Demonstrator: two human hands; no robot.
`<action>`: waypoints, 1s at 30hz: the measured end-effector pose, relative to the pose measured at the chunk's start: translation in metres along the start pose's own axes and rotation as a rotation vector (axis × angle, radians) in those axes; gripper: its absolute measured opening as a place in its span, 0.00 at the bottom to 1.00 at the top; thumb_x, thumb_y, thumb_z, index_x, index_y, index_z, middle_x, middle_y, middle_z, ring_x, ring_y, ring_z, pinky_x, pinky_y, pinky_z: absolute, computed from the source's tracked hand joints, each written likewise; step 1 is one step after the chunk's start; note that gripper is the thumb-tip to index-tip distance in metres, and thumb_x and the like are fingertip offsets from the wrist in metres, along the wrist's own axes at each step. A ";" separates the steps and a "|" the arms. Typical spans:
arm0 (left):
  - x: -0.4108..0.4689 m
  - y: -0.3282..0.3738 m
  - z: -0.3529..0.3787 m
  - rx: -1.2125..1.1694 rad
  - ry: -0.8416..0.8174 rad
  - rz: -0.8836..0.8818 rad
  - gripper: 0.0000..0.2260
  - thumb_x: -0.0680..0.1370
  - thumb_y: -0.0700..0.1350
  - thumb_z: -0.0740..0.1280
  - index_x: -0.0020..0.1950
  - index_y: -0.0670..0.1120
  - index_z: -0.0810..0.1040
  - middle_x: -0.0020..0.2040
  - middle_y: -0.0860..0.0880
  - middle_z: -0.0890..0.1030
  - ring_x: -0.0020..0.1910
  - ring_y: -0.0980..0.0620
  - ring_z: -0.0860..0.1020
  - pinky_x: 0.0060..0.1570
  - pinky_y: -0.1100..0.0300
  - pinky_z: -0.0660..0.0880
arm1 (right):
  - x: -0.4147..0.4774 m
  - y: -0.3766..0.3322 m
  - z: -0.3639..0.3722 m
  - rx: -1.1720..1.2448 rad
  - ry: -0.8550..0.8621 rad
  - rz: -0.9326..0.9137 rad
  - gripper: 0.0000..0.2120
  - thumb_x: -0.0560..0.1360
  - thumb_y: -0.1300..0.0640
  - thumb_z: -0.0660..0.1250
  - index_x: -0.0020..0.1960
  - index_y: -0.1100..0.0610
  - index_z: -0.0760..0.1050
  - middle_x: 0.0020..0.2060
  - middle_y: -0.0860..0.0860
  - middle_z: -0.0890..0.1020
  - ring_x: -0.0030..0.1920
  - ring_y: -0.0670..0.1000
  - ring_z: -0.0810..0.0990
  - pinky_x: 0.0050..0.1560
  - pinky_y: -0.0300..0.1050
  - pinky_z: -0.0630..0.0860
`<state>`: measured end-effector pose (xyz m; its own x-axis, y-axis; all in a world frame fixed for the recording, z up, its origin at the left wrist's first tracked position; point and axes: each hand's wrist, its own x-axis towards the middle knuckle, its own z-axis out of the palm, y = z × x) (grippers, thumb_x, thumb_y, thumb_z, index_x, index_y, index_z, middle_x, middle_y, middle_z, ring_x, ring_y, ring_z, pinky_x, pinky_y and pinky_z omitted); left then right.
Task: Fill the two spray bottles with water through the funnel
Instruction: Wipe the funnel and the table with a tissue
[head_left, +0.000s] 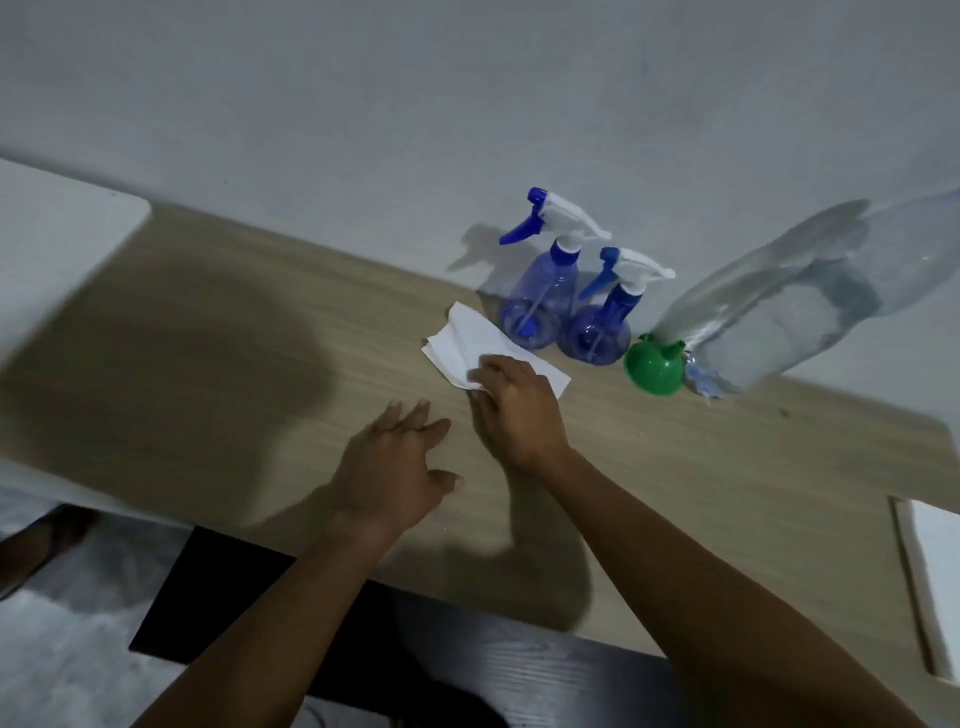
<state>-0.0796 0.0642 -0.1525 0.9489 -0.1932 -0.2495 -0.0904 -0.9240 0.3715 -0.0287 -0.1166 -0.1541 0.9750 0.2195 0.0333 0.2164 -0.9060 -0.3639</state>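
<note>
Pinching folded white tissue (470, 335): right grip (519, 410) | left grip (389, 467) splayed, empty | wood-grain table (727, 467)

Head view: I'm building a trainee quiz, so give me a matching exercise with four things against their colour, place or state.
Things:
1. funnel
2. paper towel
3. left hand
4. water bottle

Descriptions:
A. clear, farthest right
B. green
C. open, holding nothing
D. white, gripped by the right hand

Pairs: 1-B, 2-D, 3-C, 4-A
</note>
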 end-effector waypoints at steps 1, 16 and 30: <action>0.000 0.000 -0.001 0.000 -0.003 0.001 0.35 0.71 0.66 0.70 0.76 0.60 0.65 0.81 0.55 0.58 0.81 0.48 0.53 0.76 0.48 0.59 | 0.001 0.001 0.002 -0.001 0.027 0.006 0.16 0.79 0.54 0.64 0.66 0.55 0.79 0.68 0.55 0.78 0.65 0.59 0.76 0.62 0.59 0.75; -0.001 0.000 -0.003 0.003 -0.014 0.011 0.35 0.73 0.66 0.68 0.77 0.59 0.64 0.81 0.54 0.56 0.81 0.48 0.50 0.77 0.46 0.54 | 0.011 0.011 0.023 -0.015 -0.161 -0.016 0.26 0.87 0.48 0.46 0.83 0.54 0.54 0.83 0.51 0.55 0.83 0.53 0.51 0.81 0.52 0.46; -0.009 0.002 -0.014 -0.158 -0.058 -0.008 0.40 0.73 0.62 0.71 0.80 0.50 0.61 0.81 0.54 0.58 0.81 0.47 0.50 0.78 0.46 0.52 | -0.039 0.004 0.009 0.051 -0.013 -0.089 0.20 0.81 0.59 0.62 0.72 0.55 0.75 0.70 0.56 0.78 0.71 0.59 0.75 0.69 0.55 0.73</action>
<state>-0.0842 0.0686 -0.1368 0.9299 -0.2089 -0.3029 -0.0298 -0.8633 0.5039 -0.0659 -0.1253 -0.1649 0.9513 0.3032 0.0554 0.2988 -0.8631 -0.4072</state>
